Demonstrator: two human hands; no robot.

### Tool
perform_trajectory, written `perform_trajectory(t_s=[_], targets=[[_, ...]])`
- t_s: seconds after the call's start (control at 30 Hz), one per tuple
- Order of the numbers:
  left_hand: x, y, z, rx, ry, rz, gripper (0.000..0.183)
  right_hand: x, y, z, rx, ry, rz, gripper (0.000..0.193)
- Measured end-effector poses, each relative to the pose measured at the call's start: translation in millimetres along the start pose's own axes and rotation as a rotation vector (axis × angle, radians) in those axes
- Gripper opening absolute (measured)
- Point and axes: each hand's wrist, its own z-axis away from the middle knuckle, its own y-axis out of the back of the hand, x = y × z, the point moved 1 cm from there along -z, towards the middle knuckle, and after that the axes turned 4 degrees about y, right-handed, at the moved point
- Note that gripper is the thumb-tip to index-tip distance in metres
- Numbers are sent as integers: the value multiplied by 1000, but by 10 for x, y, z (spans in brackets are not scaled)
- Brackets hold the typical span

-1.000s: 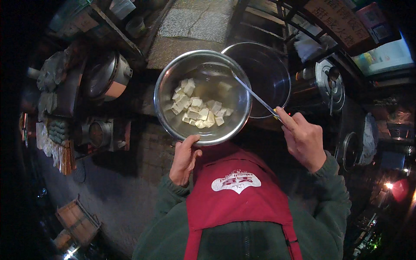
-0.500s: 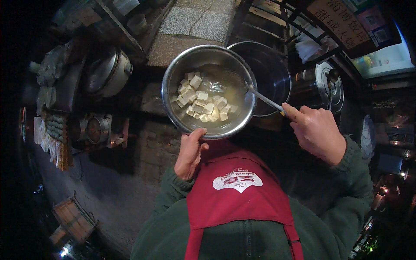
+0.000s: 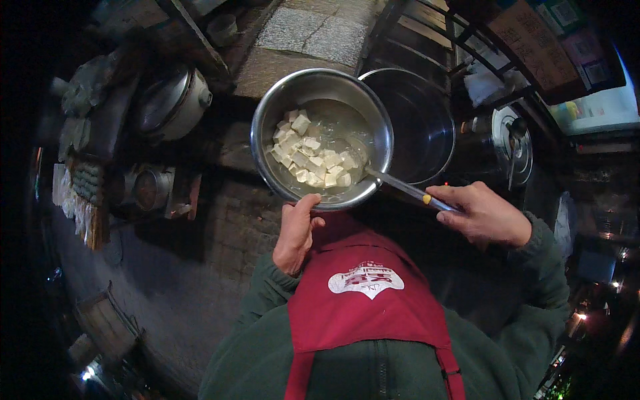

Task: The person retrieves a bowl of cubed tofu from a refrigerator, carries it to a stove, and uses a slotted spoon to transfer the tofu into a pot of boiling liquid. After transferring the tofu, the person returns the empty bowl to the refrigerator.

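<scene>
My left hand [image 3: 295, 233] grips the near rim of a shiny metal bowl [image 3: 267, 170], thumb over the edge. White tofu cubes [image 3: 310, 157] lie in cloudy liquid, heaped toward the bowl's left and near side. My right hand [image 3: 483, 212] is closed round the handle of a ladle [image 3: 407, 188], which has a yellow band near my fingers. The ladle's head dips into the liquid at the bowl's right side, by the tofu, and is partly hidden under the surface.
Behind the bowl to the right stands a large dark metal pot [image 3: 427, 127]. Farther right, another ladle [image 3: 515, 143] rests on a round lidded pot [image 3: 527, 160]. At left are a lidded cooker [image 3: 183, 110] and stacked egg trays [image 3: 87, 187]. A metal rack [image 3: 427, 33] stands at the back right.
My right hand has moved down and slightly right, and the ladle's head has come nearer to me beside the tofu. The left hand keeps its hold on the bowl.
</scene>
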Motion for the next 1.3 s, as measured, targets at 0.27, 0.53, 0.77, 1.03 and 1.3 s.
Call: perform_trajectory(t_s=[0.27,0.53,0.77,1.03,1.3], targets=[[-201,-39,-5,4,-78,13,29,293,-457,-63,-117,-115,-621,53],[-67,46,50,-38,-58,47,24,379,-762,-170,-94,-27,-935,50],[-28,162,0,-30,-27,-15,25,367,-721,2,-33,-67,-922,49],[12,218,-52,-5,-69,78,25,285,-333,114,34,-121,-778,46],[-27,248,-75,19,-75,49,25,187,-69,170,45,-183,-691,48]])
